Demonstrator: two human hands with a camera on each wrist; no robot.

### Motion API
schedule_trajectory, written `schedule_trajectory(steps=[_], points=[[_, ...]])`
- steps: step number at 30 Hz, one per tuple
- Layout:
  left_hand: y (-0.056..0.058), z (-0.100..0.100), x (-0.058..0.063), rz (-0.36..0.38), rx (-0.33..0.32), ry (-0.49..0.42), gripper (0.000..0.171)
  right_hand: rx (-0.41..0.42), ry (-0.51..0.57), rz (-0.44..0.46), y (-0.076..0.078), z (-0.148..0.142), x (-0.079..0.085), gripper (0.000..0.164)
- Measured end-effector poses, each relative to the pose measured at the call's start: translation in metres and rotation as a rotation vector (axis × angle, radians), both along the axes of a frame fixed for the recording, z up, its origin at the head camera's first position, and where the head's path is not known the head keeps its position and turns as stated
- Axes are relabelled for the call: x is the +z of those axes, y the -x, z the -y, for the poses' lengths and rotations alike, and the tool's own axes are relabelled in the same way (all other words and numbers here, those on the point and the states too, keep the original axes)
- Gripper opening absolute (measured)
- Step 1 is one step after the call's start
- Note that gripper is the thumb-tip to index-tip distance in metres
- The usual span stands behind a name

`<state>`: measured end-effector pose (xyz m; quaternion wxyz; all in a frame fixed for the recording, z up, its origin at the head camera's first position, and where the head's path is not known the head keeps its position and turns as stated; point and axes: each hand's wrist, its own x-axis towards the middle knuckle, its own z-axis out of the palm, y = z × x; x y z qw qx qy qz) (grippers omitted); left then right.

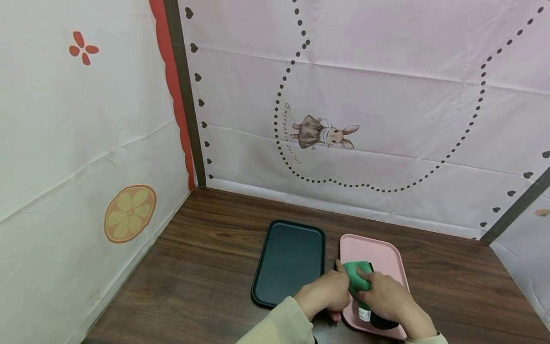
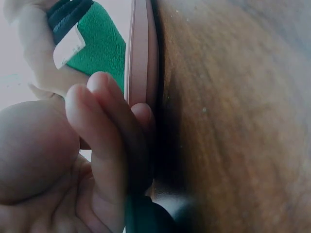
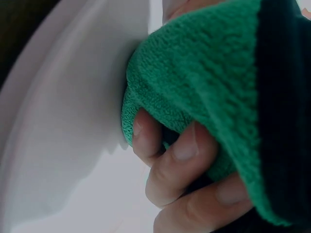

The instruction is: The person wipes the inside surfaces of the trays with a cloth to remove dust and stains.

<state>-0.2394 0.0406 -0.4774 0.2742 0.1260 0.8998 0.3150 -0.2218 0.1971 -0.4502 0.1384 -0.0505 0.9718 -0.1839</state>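
Note:
A green fuzzy cloth with a dark border and a white label lies bunched on the pink tray. My right hand grips the cloth, its fingers curled into the folds in the right wrist view, where the green pile presses against the tray surface. At the tray's left edge is my left hand, holding the rim with bent fingers. The left wrist view shows those fingertips beside the tray's side wall. Part of the left hand's contact is hidden.
A dark green tray lies left of the pink one, close to my left wrist. Both trays rest on a brown wooden table. Printed white cloth walls stand behind the table and at its sides.

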Motion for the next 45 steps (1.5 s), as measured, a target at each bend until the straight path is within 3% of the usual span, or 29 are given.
schedule_trajectory(steps=[17,28,36,45], points=[[-0.002,0.0,0.0,-0.017,0.0,-0.011,0.079,-0.047,0.003,0.055,-0.022,-0.004,-0.002,0.059],[-0.002,-0.001,0.002,-0.024,0.007,0.022,0.078,-0.033,-0.02,0.037,-0.033,-0.003,-0.003,0.06],[0.0,0.0,0.002,0.004,0.0,0.009,0.078,-0.035,-0.052,0.069,-0.036,-0.004,-0.003,0.063],[-0.001,-0.001,0.001,-0.016,0.004,0.013,0.078,-0.04,-0.058,0.117,-0.041,-0.009,-0.003,0.062]])
